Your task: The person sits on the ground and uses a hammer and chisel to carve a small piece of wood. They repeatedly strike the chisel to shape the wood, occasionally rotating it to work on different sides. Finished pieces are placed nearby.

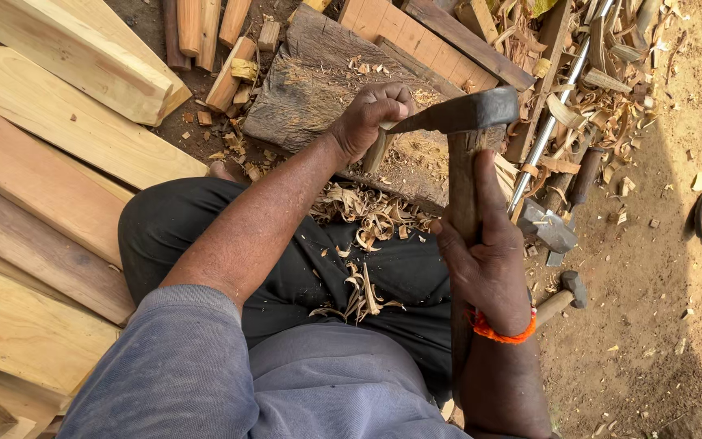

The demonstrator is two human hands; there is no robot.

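- Your left hand (367,122) is closed around a short stick (378,150), which stands on the block (310,77) far in the middle. The fingers wrap the top of it tight.
- Your right hand (485,252) grips the long wood handle (463,203) of the adze. The fingers are curled round it, with the thumb up along the side.
- The dark iron head (461,114) of the adze sits just at the stick, near your left fingers.
- The head looks heavy and hard, so the tool will likely pull at the far end. The handle looks stiff and dry. Hold it low, where your hand is now.
- The stick looks light and stiff and easy to chip. Hold it at the top, away from the blade.
- Curls of wood (363,219) lie on your lap.
- A hammer (566,293) lies on the dirt to the right, with planks (34,195) on the left.
- Your left hand hides most of the stick. I cannot tell if the blade touches it.
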